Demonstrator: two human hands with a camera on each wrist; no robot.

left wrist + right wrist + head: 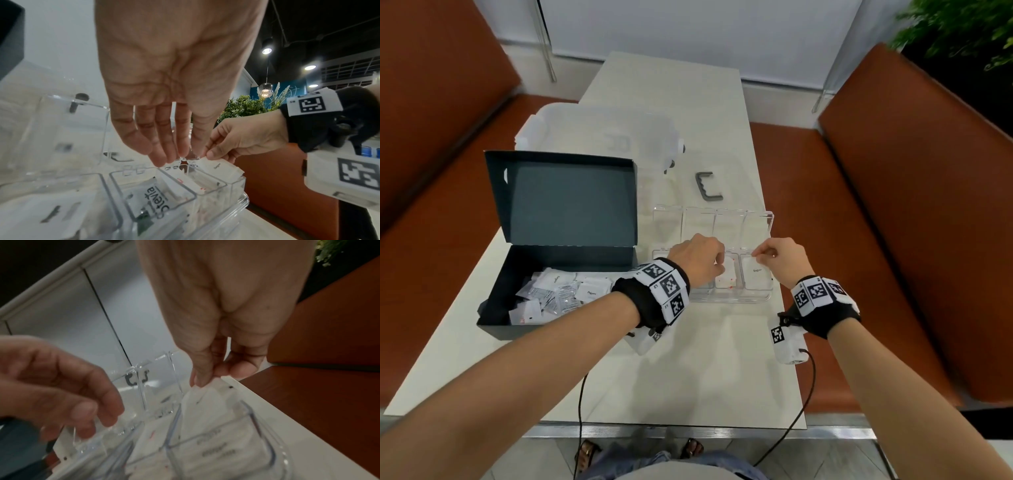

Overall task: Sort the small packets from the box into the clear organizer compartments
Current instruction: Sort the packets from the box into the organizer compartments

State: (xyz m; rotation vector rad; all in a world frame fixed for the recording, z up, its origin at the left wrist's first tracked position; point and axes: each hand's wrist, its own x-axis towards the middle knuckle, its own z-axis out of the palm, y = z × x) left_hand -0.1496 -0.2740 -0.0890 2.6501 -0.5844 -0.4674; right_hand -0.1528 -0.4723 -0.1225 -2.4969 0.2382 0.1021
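Observation:
The clear organizer (736,298) (236,203) lies on the white table with its lids swung back. My right hand (758,255) (207,154) (205,379) pinches the top corner of a white sugar packet (756,274) (222,167) (205,405), which hangs into the rightmost near compartment. My left hand (717,265) (185,155) (90,418) hovers over the middle compartments, its thumb and fingertips pinching a clear lid edge at the hinge line. A red-marked packet (726,279) and a Stevia packet (152,199) lie in neighbouring compartments. The open black box (493,325) at the left holds several packets (551,294).
A translucent storage bin (599,137) stands behind the box. A dark grey handle piece (709,186) lies beyond the organizer. Orange benches (893,205) flank the table, whose right edge runs just past the organizer. Cables hang from both wristbands.

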